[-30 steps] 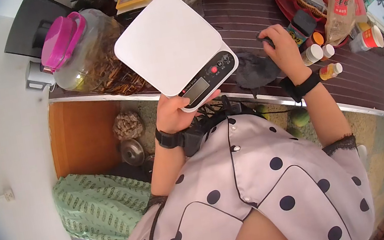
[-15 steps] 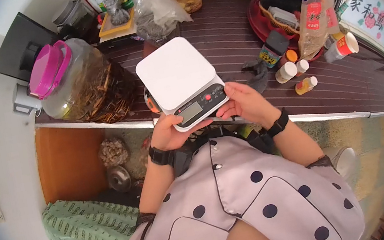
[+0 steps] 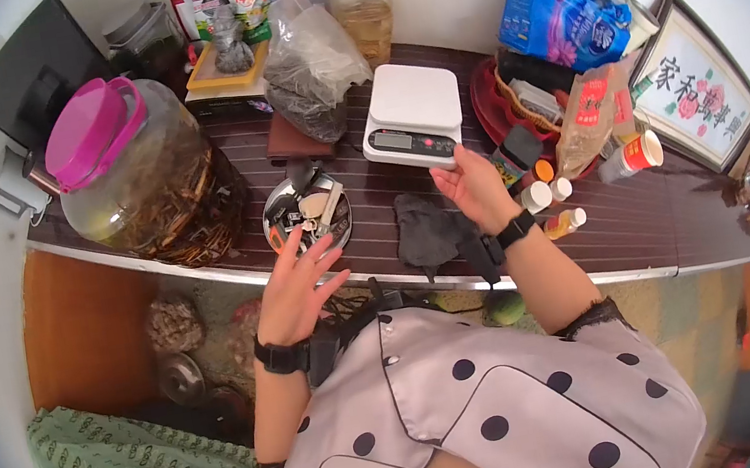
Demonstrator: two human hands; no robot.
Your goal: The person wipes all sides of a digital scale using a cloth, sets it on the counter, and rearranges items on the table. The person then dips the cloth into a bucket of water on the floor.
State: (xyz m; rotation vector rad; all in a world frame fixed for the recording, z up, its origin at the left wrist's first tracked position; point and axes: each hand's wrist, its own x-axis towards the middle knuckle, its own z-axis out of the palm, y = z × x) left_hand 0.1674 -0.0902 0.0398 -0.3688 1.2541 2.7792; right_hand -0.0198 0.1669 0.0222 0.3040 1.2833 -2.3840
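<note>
A white kitchen scale (image 3: 414, 108) stands on the dark striped table, towards the back. My right hand (image 3: 474, 188) is at its front right corner, fingertips by the edge, fingers apart. My left hand (image 3: 297, 287) is spread, palm partly up, just in front of a round metal bowl (image 3: 346, 229) that holds keys and small items. Nothing is in my left hand. A dark grey cloth (image 3: 429, 233) lies on the table between my hands, nearer the front edge.
At the left stands a big jar with a pink lid (image 3: 179, 187). Behind the bowl is a plastic bag (image 3: 306, 87). Small white-capped bottles (image 3: 536, 197), a red basket (image 3: 490, 106), a blue packet (image 3: 562, 14) and a framed picture (image 3: 697, 86) are at the right.
The scale has gone from my hands onto the table, further back. My left hand has let go of it and moved left to the bowl, which now shows. My right hand has opened.
</note>
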